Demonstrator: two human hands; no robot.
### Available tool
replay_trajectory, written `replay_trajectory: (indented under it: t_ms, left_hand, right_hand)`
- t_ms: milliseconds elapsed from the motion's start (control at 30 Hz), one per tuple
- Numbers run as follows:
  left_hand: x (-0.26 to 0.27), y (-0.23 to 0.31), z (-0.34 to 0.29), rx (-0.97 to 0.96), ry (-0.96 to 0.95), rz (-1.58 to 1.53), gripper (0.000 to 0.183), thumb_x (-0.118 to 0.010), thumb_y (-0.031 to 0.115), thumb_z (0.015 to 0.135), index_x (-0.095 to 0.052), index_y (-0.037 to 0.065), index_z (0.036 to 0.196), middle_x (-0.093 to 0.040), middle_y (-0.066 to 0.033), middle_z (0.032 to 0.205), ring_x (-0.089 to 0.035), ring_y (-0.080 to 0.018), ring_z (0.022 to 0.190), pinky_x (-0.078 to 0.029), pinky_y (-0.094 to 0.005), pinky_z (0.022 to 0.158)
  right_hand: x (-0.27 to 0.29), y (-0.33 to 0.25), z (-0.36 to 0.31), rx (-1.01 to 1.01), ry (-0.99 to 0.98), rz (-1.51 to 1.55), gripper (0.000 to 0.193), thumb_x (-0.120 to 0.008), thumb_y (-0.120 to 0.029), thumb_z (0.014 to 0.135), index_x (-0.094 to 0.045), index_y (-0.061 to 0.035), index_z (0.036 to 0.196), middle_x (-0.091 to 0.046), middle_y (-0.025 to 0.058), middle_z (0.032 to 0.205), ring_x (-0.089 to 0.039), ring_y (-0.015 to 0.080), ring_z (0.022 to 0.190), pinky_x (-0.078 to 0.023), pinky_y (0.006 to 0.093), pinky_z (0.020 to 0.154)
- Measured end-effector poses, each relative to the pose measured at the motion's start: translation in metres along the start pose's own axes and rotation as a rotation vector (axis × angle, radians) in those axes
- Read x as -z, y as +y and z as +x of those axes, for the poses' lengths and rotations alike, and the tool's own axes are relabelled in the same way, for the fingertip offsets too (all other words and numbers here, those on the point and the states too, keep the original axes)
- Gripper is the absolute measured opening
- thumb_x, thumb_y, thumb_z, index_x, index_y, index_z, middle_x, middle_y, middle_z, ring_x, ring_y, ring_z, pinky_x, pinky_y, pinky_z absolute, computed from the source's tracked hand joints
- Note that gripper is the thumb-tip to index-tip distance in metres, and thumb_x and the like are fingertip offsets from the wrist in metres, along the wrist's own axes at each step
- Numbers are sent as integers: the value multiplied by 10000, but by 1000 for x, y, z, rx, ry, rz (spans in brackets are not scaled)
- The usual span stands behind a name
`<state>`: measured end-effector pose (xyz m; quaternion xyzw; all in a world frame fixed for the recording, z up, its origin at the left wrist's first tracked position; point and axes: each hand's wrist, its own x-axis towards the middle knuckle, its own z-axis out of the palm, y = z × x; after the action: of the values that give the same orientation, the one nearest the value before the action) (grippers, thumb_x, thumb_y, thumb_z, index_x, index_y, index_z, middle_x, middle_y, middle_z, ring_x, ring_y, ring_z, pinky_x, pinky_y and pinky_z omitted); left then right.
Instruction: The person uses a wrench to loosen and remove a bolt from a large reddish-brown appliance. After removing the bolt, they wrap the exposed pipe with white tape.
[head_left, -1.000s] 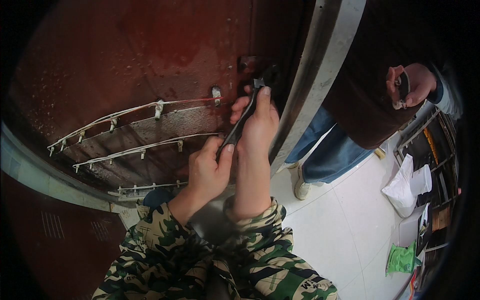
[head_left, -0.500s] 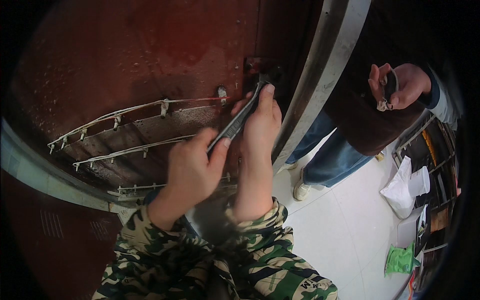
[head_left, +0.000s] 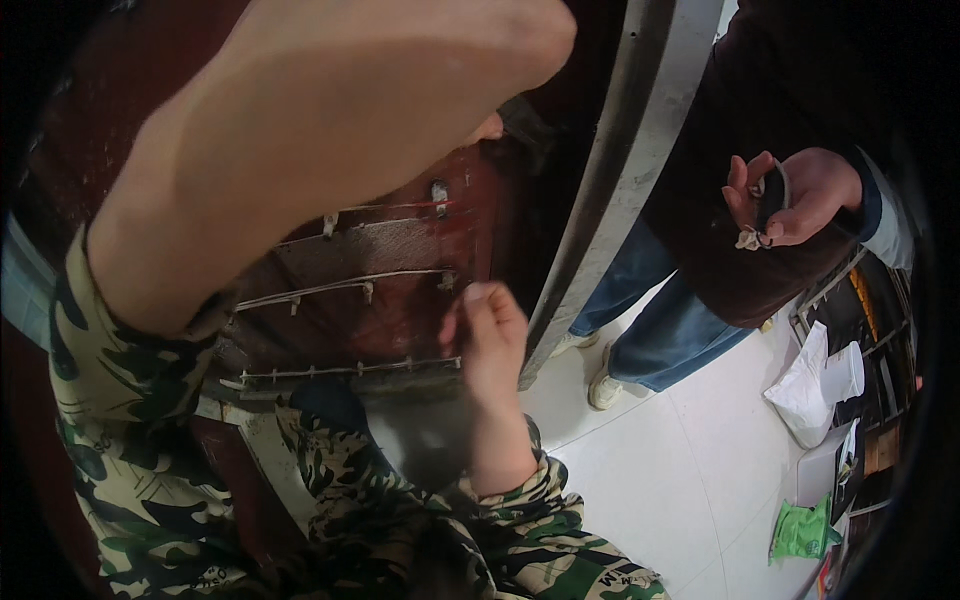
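Observation:
My left arm crosses the upper left close to the camera. My left hand (head_left: 535, 40) is at the top, beside the upper part of a dark red metal panel (head_left: 400, 235). Most of its fingers are hidden; one fingertip shows near a dark fitting (head_left: 527, 130) on the panel's right side. Lower down, my right hand (head_left: 492, 330) is closed, thumb over curled fingers, in front of the panel's right edge. Whether anything small sits inside it is hidden. Pale wires (head_left: 340, 287) run between white posts across the panel. No dark metal hand tool shows now.
A metal post (head_left: 620, 150) rises right of the panel. Beyond it stands a person in jeans, whose hand (head_left: 805, 195) holds a small dark object. On the pale floor (head_left: 650, 470) at right are a white bag (head_left: 800, 390), a white container (head_left: 843, 372) and a green package (head_left: 800, 530).
My left arm has swung up and across the panel, covering much of it. The right hand has dropped lower along the panel edge. The dark tool both hands held is out of sight.

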<state>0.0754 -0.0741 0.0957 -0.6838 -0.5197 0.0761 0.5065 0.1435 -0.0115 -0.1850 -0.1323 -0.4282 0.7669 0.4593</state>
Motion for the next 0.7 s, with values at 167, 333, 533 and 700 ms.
replay_trajectory:
  t_ms: [167,333,533,700]
  left_hand:
    - [-14,4,-23,188,-84,-16,282,-825,288,790,-657,69,845,-641,-84,718,-635,-233,625,-497,-364,595]
    - [-38,59,-100,915,-189,-431,366,-850,359,766,-632,86,876,-664,-91,701,-671,-335,643,-502,-432,592]
    - [-84,171,-136,1170,-27,-1053,261,-745,210,897,-614,-5,968,-633,-134,687,-624,-210,627,-481,-354,591]
    - [-117,213,-126,1259,14,-1201,262,-696,214,939,-579,-1,1033,-667,-156,734,-671,-281,667,-509,-392,622]
  right_hand:
    - [7,8,-12,-99,-164,-149,198,-571,-200,1046,-575,-46,921,-605,27,678,-527,82,558,-423,223,521]
    - [-13,-21,11,14,-281,-152,306,-510,-282,1074,-590,-5,1175,-665,91,837,-612,139,681,-496,264,623]
    - [-33,-35,44,9,-20,268,379,-443,-374,1090,-487,-14,1199,-669,125,859,-640,192,641,-540,304,599]
    - [-21,-31,62,7,97,96,310,-451,-345,1083,-487,-54,984,-572,86,685,-545,167,515,-476,294,473]
